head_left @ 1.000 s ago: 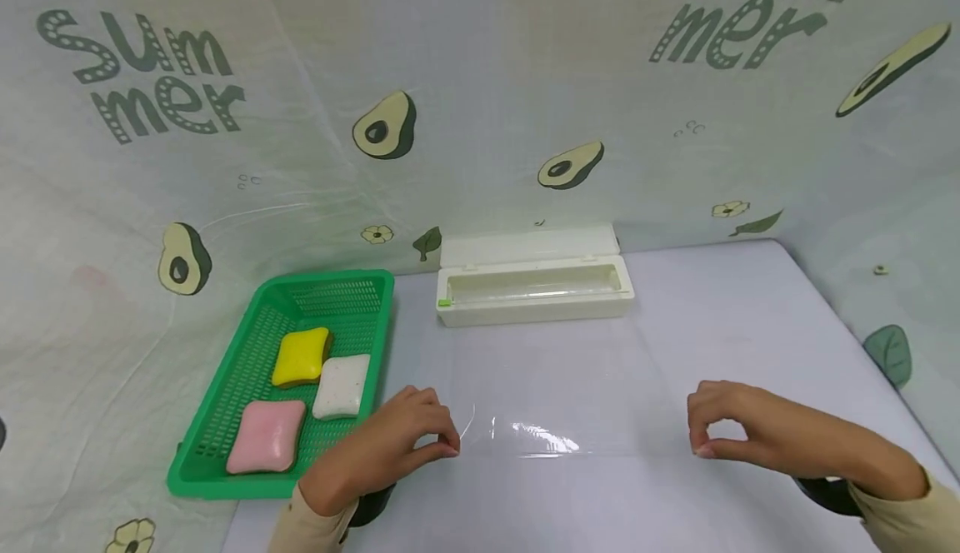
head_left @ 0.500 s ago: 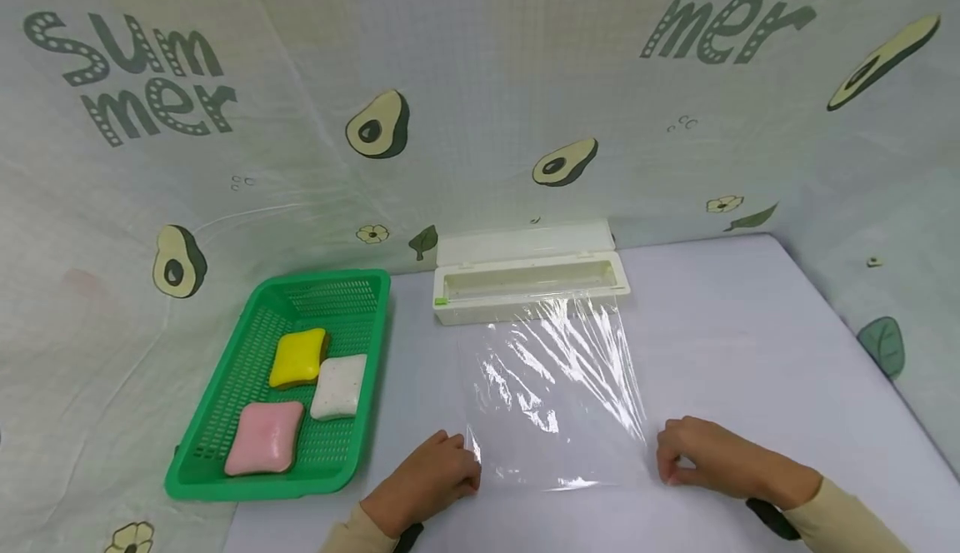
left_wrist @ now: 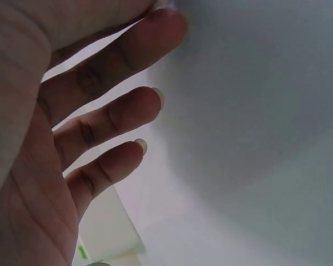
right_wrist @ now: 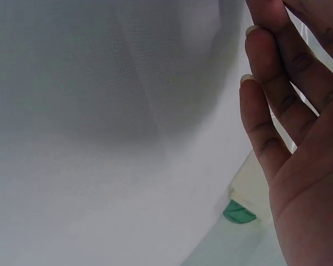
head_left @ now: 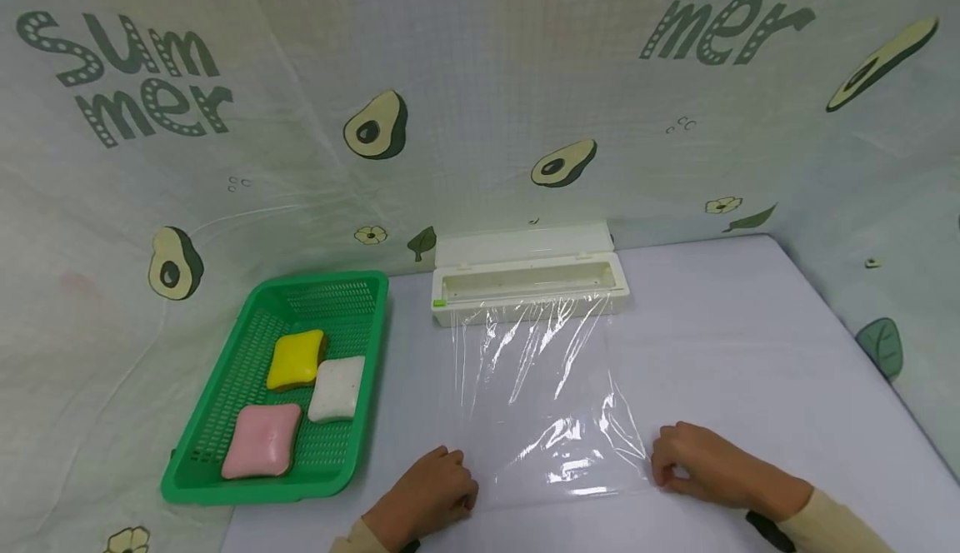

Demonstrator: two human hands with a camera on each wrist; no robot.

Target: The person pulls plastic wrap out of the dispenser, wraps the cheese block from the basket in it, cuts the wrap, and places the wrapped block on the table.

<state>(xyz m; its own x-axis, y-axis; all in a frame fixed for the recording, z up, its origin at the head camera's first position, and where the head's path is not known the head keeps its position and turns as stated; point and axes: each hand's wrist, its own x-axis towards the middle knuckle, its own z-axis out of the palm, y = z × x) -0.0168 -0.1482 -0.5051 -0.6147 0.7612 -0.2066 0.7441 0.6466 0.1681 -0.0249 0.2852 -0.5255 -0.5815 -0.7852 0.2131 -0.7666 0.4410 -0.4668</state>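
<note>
A sheet of clear plastic wrap stretches from the front of a white wrap dispenser box toward me, creased and shining. My left hand pinches its near left corner between thumb and forefinger. At the near right corner my right hand pinches the film the same way. In the left wrist view the other fingers of the left hand hang loosely curved, away from the pinch. Similar loose fingers show in the right wrist view, where the pinch itself is mostly out of frame.
The box's white lid stands up against the printed backdrop. To the left is a green basket holding a yellow, a white and a pink cushion-shaped block. A white cloth covers the table.
Both hands have come down toward the near edge and closer together. The film, nearly flat a second ago, now shows long creases from the box to the hands. Basket and box stay put.
</note>
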